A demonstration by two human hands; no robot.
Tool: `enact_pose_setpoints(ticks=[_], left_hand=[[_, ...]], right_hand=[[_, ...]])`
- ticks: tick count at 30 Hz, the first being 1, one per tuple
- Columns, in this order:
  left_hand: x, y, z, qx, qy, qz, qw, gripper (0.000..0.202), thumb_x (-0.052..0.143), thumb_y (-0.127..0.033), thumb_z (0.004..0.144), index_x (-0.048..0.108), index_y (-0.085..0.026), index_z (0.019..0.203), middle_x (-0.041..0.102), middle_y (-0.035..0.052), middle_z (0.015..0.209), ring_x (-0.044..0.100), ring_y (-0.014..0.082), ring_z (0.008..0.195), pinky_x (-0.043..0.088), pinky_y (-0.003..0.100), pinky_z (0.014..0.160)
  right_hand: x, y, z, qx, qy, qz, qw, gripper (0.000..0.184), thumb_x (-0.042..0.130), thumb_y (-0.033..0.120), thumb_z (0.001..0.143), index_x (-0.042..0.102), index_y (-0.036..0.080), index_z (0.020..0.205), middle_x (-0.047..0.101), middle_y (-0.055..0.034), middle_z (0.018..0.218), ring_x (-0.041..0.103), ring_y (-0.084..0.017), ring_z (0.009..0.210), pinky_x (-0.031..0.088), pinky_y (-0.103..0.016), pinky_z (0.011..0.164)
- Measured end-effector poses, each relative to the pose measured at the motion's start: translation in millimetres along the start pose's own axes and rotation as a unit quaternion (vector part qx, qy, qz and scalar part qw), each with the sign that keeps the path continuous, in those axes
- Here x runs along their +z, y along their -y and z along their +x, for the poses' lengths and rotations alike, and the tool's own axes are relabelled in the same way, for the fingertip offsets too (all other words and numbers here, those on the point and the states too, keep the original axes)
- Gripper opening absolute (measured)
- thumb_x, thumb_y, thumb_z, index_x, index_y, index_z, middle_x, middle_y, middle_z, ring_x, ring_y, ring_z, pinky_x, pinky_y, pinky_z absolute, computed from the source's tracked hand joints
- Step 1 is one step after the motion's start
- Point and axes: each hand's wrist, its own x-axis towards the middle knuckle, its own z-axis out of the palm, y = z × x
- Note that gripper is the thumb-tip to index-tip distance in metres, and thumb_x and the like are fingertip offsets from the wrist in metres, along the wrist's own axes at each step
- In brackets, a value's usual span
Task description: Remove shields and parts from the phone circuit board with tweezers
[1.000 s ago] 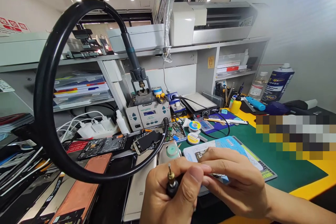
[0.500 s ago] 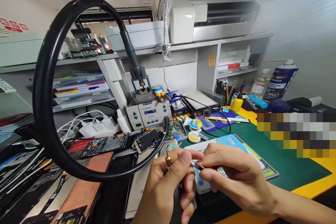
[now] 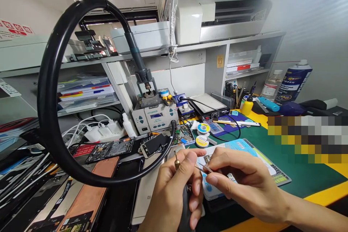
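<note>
My left hand (image 3: pixel 170 188) is closed around a dark-bodied rotary tool (image 3: pixel 185 208). Its brass collet and thin bit stick up past the thumb. Between the thumb and fingers of my right hand (image 3: pixel 247 183) is a slim metal strip (image 3: pixel 203 168), its narrow end reaching toward the left fingertips. Whether that end touches the left hand I cannot tell. Beneath both hands lies a light blue and white package (image 3: pixel 239 145), partly covered by them.
A black hose (image 3: pixel 45 90) loops over the left side from a hot-air station (image 3: pixel 154 116). Phone parts, including a copper-coloured panel (image 3: pixel 95 181), crowd the left. Solder spools (image 3: pixel 202 141) sit behind the hands. A green mat (image 3: pixel 304 166) spreads right, with a spray can (image 3: pixel 295 81) beyond.
The metal strip shows more clearly between the hands, and more of the tool's dark body is visible below my left fingers. The whole view has shifted slightly.
</note>
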Motion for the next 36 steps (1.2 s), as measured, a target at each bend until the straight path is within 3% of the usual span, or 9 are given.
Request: enact_pose_setpoints(ticks=[6, 11, 27, 36], left_hand=[[-1.3, 1.9, -0.5, 0.017, -0.026, 0.017, 0.999, 0.074, 0.093, -0.081, 0.084, 0.075, -0.015, 0.112, 0.055, -0.0096, 0.064, 0.045, 0.0034, 0.043, 0.041, 0.015, 0.039], [1.2, -0.7, -0.6, 0.005, -0.025, 0.017, 1.000, 0.082, 0.099, -0.078, 0.079, 0.074, -0.015, 0.124, 0.058, -0.0098, 0.063, 0.047, 0.0044, 0.045, 0.043, 0.014, 0.039], [5.2, -5.8, -3.9, -0.004, -0.034, -0.001, 0.999, 0.079, 0.096, -0.078, 0.082, 0.075, -0.016, 0.126, 0.058, -0.0098, 0.066, 0.046, 0.0033, 0.048, 0.043, 0.012, 0.039], [6.5, -4.6, -3.0, -0.003, -0.038, 0.006, 0.999, 0.087, 0.104, -0.076, 0.072, 0.072, -0.015, 0.126, 0.057, -0.0106, 0.063, 0.044, 0.0030, 0.047, 0.042, 0.013, 0.039]], right_hand=[[-0.4, -1.7, -1.0, 0.028, -0.007, -0.001, 1.000, 0.019, 0.079, 0.031, 0.112, 0.084, 0.018, 0.098, 0.071, -0.0028, 0.075, 0.060, -0.015, 0.064, 0.050, -0.026, 0.057], [0.1, -0.6, 0.2, 0.035, -0.004, -0.007, 0.999, 0.022, 0.080, 0.032, 0.111, 0.084, 0.018, 0.095, 0.073, -0.0034, 0.075, 0.062, -0.015, 0.064, 0.052, -0.026, 0.058], [0.0, -2.1, 0.8, 0.026, -0.012, -0.013, 1.000, 0.017, 0.079, 0.026, 0.111, 0.083, 0.019, 0.096, 0.074, -0.0026, 0.075, 0.062, -0.015, 0.064, 0.050, -0.025, 0.058], [2.0, -2.5, 0.5, 0.036, -0.008, -0.002, 0.999, 0.018, 0.079, 0.028, 0.110, 0.083, 0.020, 0.095, 0.073, -0.0022, 0.075, 0.060, -0.014, 0.064, 0.050, -0.025, 0.059]])
